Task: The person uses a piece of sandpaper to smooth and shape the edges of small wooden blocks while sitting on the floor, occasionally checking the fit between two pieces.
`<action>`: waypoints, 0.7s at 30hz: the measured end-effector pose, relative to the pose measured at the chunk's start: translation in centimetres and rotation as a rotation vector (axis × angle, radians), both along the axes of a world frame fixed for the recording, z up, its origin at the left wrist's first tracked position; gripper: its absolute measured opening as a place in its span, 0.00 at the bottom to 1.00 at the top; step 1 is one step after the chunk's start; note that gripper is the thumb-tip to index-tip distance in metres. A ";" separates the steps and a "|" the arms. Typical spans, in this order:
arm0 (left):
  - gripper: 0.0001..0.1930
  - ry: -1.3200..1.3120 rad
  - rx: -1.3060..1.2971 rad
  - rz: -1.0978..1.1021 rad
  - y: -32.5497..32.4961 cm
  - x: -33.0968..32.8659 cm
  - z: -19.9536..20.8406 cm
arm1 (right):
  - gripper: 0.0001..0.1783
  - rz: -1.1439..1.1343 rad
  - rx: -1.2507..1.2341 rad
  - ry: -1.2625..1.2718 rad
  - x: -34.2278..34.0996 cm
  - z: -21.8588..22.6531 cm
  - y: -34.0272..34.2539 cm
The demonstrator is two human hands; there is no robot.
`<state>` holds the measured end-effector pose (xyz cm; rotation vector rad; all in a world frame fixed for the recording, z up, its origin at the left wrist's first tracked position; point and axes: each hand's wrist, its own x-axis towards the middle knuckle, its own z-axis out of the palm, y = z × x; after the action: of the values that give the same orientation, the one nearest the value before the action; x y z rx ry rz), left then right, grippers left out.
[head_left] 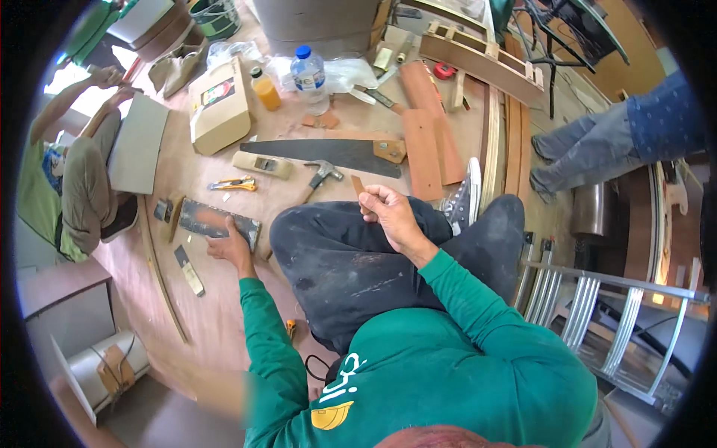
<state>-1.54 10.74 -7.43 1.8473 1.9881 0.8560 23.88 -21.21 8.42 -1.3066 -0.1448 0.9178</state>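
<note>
My right hand (390, 215) pinches a small brown wood strip (357, 184) above my folded legs. On the floor at my left, my left hand (233, 248) grips the near edge of a dark rectangular block (203, 219) with a reddish patch; its fingertips are partly hidden. A claw hammer (323, 176) lies between the two hands. Beyond it are a hand saw (328, 153) with a wooden handle and a wooden hand plane (263, 164). A yellow utility knife (232, 184) rests past the block, and a flat blade with a pale handle (190, 272) lies to its left.
Reddish-brown boards (424, 153) lie ahead right. A water bottle (308, 78), a juice bottle (264, 89) and a cardboard box (218, 108) stand ahead. A person (82, 168) sits at left; another (635, 138) stands at right. An aluminium ladder (597, 310) lies right.
</note>
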 end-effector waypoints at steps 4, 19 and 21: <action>0.55 -0.124 -0.123 -0.248 2.0 0.2 0.5 | 0.11 0.023 0.107 0.062 0.5 1.2 1.3; 0.34 0.226 0.180 -0.607 -0.3 -0.7 1.7 | 0.14 0.052 0.141 -0.076 2.2 5.2 6.2; 0.30 0.170 0.182 -0.737 2.8 -2.3 1.7 | 0.14 0.065 0.130 -0.084 1.5 5.2 6.0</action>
<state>-3.82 13.49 -5.78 2.5591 1.1470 0.6697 25.39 -15.18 13.66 -1.2262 -0.3090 0.8935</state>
